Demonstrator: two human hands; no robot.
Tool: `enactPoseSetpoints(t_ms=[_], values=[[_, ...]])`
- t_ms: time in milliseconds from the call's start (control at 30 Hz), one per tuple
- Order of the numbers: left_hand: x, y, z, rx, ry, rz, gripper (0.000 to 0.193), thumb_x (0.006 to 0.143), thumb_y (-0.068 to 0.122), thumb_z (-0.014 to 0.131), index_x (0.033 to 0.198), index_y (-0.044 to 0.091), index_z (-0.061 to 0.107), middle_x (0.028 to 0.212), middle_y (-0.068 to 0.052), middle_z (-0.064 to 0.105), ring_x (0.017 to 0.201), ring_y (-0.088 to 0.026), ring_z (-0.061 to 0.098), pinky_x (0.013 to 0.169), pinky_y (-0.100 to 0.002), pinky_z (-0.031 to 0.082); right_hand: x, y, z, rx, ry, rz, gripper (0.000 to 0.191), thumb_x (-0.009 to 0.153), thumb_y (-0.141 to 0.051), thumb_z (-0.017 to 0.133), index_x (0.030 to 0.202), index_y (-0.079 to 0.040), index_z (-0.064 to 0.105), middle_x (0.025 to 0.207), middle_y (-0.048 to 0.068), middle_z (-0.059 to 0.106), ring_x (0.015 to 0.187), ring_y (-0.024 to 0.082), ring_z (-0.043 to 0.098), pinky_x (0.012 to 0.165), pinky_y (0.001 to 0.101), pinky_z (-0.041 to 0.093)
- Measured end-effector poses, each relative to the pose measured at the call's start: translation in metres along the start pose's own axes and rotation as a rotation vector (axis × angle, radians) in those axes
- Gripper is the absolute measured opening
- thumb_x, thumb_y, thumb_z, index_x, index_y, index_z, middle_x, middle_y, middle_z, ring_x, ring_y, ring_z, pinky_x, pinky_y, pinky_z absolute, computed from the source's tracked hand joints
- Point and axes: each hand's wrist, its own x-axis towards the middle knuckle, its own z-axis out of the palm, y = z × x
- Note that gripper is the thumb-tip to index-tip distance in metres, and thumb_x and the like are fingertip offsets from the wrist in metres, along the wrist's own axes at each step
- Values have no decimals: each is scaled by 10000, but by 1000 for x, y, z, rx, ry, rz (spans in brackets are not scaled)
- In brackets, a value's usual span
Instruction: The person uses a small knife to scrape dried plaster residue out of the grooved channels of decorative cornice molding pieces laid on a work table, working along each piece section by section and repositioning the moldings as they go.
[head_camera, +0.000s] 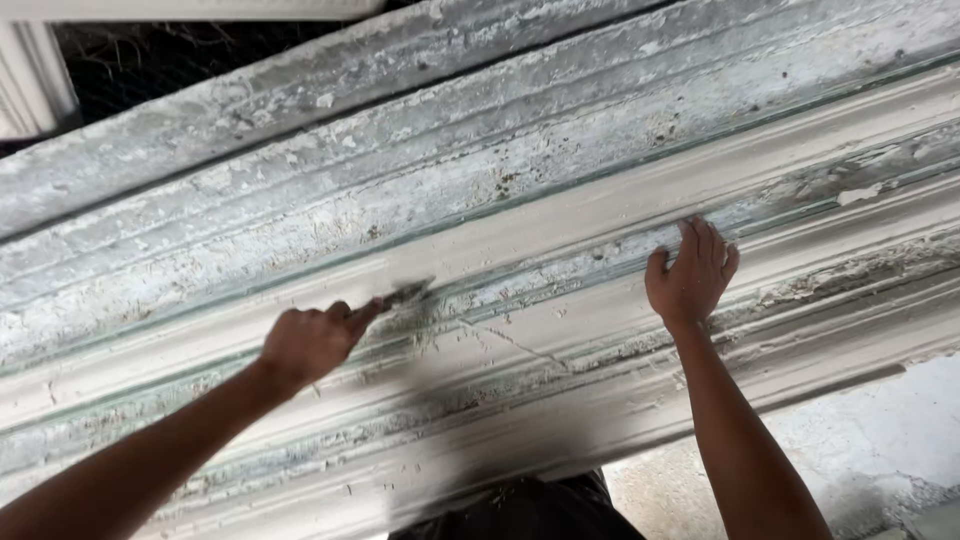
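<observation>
A long plaster moulding (560, 200) with ridges and grooves lies slanted across the whole view, its surface flaking and crusted white. My left hand (312, 343) is closed around a small scraper (405, 294) whose blade presses into a groove near the middle of the moulding. My right hand (692, 273) rests flat on the moulding further right, fingers together and spread upward against a ridge, holding nothing.
A white frame post (30, 70) and dark mesh (150, 55) show at the top left. A pale concrete floor (860, 450) appears under the moulding's lower edge at the bottom right. My dark clothing (520, 505) is at the bottom centre.
</observation>
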Motion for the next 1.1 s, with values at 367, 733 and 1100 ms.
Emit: enactPoseSetpoints(t_ms=[367, 733, 1100], values=[[149, 84, -15, -71, 115, 118, 470, 1037, 215, 471, 1502, 259, 415, 905, -158, 710, 651, -300, 730, 478, -430, 576, 8, -5, -15, 66, -11, 74, 543, 949, -216, 604, 1429, 27, 531, 1456, 188, 585, 1427, 341, 472, 1220, 608, 227], [239, 173, -69, 8, 197, 142, 568, 969, 144, 550, 1528, 196, 462, 875, -127, 736, 739, -299, 736, 548, -428, 570, 4, -8, -8, 100, -3, 137, 566, 932, -246, 624, 1406, 37, 496, 1433, 269, 533, 1419, 410, 422, 1201, 640, 224], [135, 129, -87, 84, 130, -31, 448, 1087, 377, 423, 1532, 359, 371, 759, -55, 668, 439, -142, 564, 342, -330, 395, 87, 217, -29, 148, -12, -175, 491, 1021, -196, 573, 1447, 33, 486, 1531, 290, 475, 1498, 490, 356, 1236, 660, 226]])
